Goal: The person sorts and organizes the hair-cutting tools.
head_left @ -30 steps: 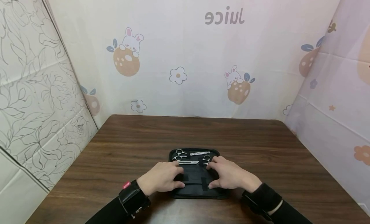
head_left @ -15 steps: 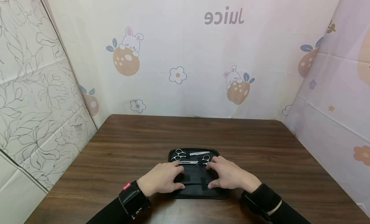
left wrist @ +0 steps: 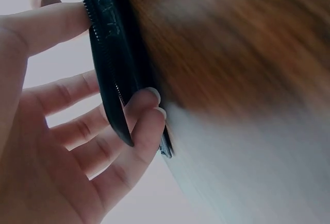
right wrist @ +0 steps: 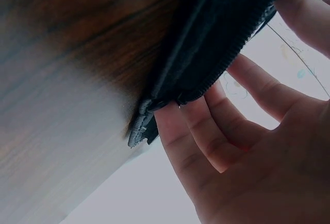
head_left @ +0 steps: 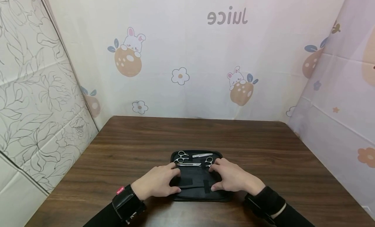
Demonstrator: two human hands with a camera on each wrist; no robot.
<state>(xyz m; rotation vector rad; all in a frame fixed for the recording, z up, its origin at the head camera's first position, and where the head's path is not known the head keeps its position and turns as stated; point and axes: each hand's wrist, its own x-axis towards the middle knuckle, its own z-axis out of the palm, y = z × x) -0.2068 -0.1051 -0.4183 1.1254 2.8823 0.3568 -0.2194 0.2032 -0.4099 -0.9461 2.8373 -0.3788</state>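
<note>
A black zip case (head_left: 197, 175) lies spread flat on the table, its inside facing up. Two pairs of silver scissors are tucked in its far part: the farther pair (head_left: 202, 155) has its finger rings to the left, while the nearer pair (head_left: 190, 164) has its rings by my right fingers. My left hand (head_left: 156, 181) grips the left edge, and in the left wrist view two fingertips (left wrist: 147, 100) reach between the zipped edges. On the right edge, my right hand (head_left: 234, 176) holds the case, thumb over the top and fingers (right wrist: 198, 126) along the zipper.
The case rests on a brown wood-grain table (head_left: 146, 135). Behind it hangs a pale printed curtain (head_left: 181, 41) with rabbits and flowers, and further hanging sheets (head_left: 38, 90) stand at both sides. Both wrists wear black bands (head_left: 129, 202).
My left hand has shifted slightly left, uncovering more of the case's left side and the nearer scissors' blade. The right hand and the case stay put.
</note>
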